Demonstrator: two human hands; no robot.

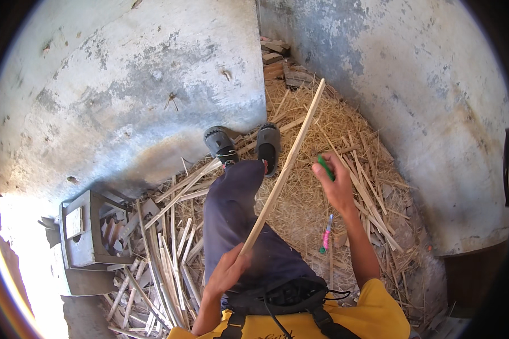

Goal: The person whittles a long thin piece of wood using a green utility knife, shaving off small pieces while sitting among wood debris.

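My left hand is closed round the lower end of a long, pale wooden strip. The strip slants up and to the right across my lap, its far tip above the straw. To the right of the strip, apart from it, my right hand is closed on a small green object whose kind I cannot make out. Below that hand, on the floor, lies a knife with a pink handle, a green end and a short blade pointing away from me.
Wood shavings cover the floor. Split wooden strips are piled at the left, more strips lie at the right. A grey box-like frame stands at far left. Worn walls rise ahead. My sandalled feet rest near the wall.
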